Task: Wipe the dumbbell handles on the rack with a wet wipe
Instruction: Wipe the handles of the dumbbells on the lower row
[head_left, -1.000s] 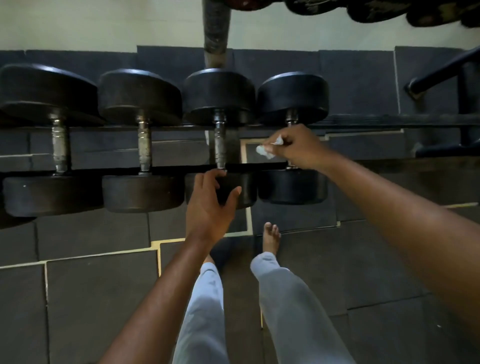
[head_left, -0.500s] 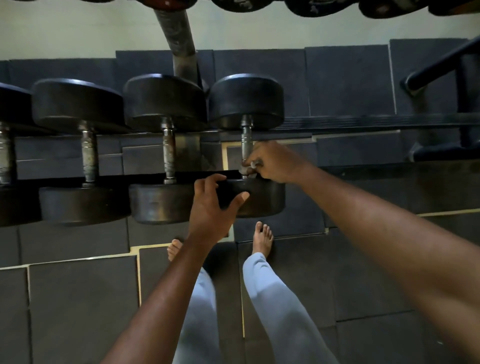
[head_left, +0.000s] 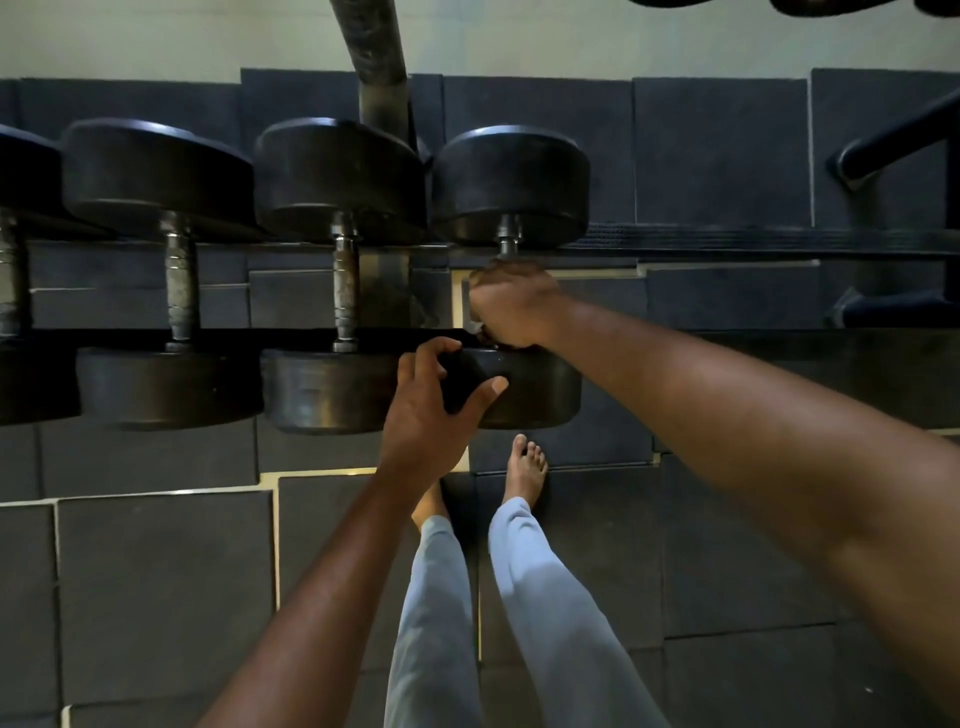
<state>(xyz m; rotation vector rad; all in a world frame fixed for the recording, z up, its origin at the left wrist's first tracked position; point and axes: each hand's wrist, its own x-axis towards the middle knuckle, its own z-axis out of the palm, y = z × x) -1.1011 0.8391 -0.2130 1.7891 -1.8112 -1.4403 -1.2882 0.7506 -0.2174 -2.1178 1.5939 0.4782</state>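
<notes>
1. Right hand (head_left: 511, 306), centre of frame: fingers curled round the handle of the rightmost dumbbell (head_left: 511, 187); a scrap of white wet wipe (head_left: 474, 327) shows at its lower edge.
2. Left hand (head_left: 431, 405), just below: fingers and thumb clasp that dumbbell's near weight head.
3. Three more dumbbells lie on the rack (head_left: 779, 239) toward the left, handles bare.
4. Bare feet on the dark floor mats (head_left: 156, 571), lower centre.

Most of the rightmost dumbbell's handle (head_left: 508, 240) is hidden by the right hand (head_left: 511, 307); only a sliver of wet wipe (head_left: 475, 327) shows beneath it. The leftmost dumbbell (head_left: 15, 270) is cut off by the left edge.
</notes>
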